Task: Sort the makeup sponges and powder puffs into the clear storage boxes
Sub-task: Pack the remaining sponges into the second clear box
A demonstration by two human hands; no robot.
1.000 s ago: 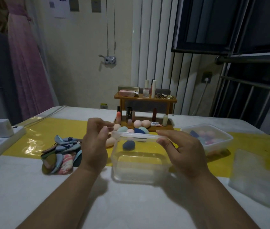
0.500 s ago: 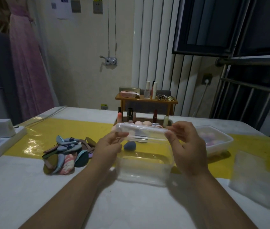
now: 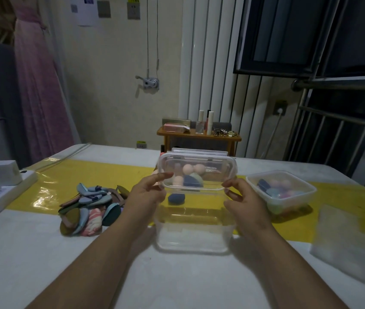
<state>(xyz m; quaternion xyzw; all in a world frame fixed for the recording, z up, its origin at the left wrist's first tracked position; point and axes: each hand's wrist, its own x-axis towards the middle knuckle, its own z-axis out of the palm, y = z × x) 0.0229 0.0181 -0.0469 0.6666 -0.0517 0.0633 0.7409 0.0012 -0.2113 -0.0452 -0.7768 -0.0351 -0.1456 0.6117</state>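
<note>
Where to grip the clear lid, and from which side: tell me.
By the short ends, one hand from each side. The lid is wide, thin and tilted over the box, so the left hand and right hand pinch its lower corners.

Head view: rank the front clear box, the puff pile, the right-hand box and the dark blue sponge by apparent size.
1. front clear box, also nearest the camera.
2. puff pile and right-hand box: too alike to rank.
3. dark blue sponge, smallest.
</note>
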